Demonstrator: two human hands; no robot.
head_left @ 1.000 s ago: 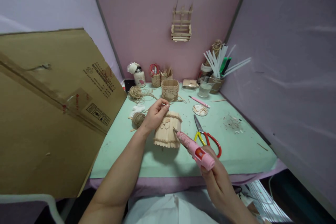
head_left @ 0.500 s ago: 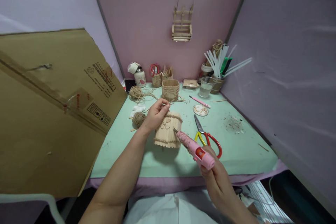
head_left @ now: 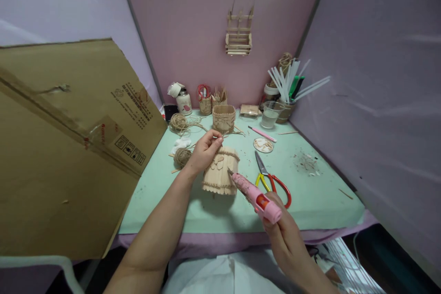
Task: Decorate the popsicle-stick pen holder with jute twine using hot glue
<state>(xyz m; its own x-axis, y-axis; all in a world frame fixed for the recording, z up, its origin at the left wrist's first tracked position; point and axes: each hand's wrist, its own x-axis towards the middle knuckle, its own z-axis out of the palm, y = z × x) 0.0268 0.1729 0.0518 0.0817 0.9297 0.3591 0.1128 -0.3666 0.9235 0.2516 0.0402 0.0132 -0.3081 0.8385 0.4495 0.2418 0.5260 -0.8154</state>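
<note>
A small holder made of upright wooden craft sticks (head_left: 224,180) stands in the middle, with twine bands near both ends and petal-like wooden pieces stuck on its front. My left hand (head_left: 206,149) is closed at its upper left, thumb and forefinger pressed together by the rim; the other fingers are hidden behind it. In my right hand (head_left: 280,213) is a pink hot glue gun (head_left: 255,193), gripped from below. Its metal nozzle points at the front of the holder, at or very near the sticks, right of the petals. Scissors (head_left: 267,172) with red and yellow handles lie just beyond the gun.
A round dish of small pale pieces (head_left: 263,144) and a pink pen-like tool (head_left: 262,133) lie behind the scissors. Twine balls (head_left: 182,157) sit on the left. Along the back stand a twine-trimmed basket (head_left: 223,119) and a cup (head_left: 270,115). A large cardboard sheet (head_left: 69,156) blocks the left.
</note>
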